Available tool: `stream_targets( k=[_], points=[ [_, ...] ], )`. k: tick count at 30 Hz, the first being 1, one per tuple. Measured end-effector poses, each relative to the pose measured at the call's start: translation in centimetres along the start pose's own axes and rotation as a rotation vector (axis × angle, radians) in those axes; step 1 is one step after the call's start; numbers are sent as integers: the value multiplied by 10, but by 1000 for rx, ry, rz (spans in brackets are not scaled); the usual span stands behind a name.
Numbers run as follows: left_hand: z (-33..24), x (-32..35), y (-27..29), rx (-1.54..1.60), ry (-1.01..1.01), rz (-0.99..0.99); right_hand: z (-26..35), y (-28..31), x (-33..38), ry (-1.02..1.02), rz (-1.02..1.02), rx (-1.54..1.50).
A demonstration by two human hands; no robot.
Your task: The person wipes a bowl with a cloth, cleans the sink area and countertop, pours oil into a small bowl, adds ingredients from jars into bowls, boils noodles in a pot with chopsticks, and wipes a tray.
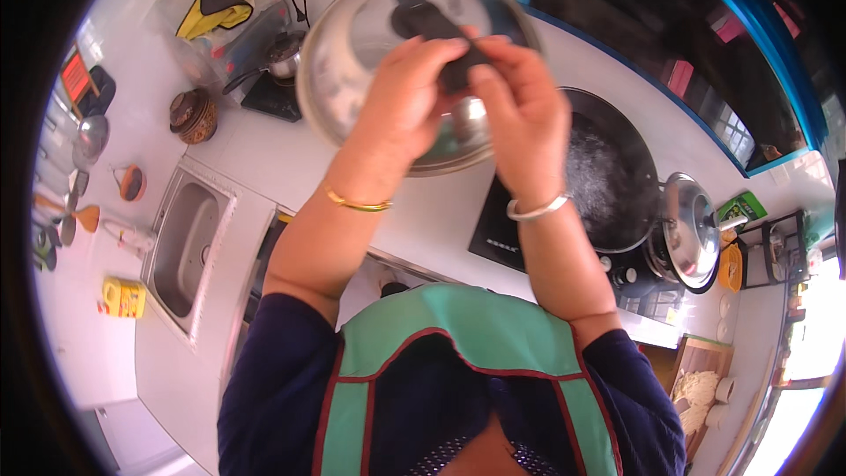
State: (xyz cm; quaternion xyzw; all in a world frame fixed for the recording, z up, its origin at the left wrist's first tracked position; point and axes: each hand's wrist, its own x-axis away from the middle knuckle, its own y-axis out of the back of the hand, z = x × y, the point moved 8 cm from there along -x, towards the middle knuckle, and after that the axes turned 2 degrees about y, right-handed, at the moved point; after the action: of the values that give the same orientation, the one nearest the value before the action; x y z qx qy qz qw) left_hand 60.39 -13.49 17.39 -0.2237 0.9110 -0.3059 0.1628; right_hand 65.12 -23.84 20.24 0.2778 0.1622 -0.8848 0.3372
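My left hand (407,92) and my right hand (526,110) are both closed on the black handle (434,25) of a large round lid (335,70). The lid has a wide metal rim and a see-through middle. It is held up over the counter, left of the stove, and looks slightly smeared by motion. To the right, a big dark wok (636,154) sits uncovered on the black cooktop (496,227). Steam or whitish bubbling liquid shows inside it. My right wrist hangs close to the wok's left side.
A lidded steel pot (692,225) stands right of the wok. The sink (189,242) lies left, with a yellow container (123,298) beside it. Farther back are a small saucepan (284,57), a brown woven jar (194,115) and a clear bin (189,62). A blue-framed dark glass panel (652,44) spans the back right.
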Motion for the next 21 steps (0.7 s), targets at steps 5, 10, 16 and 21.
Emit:
stream_targets(
  k=[5, 10, 16, 21],
  points=[
    [-22, -50, 184, -72, 202, -173, -146, -124, -19, -354, 39, -4],
    [13, -116, 307, -28, 340, -205, -278, -173, -40, -376, -20, 147],
    [55, -177, 361, 25, 426, -165, -361, -172, -58, -408, -149, 162],
    [61, -196, 371, -33, 479, -139, -362, -162, -66, -311, -171, 263]
  ],
)
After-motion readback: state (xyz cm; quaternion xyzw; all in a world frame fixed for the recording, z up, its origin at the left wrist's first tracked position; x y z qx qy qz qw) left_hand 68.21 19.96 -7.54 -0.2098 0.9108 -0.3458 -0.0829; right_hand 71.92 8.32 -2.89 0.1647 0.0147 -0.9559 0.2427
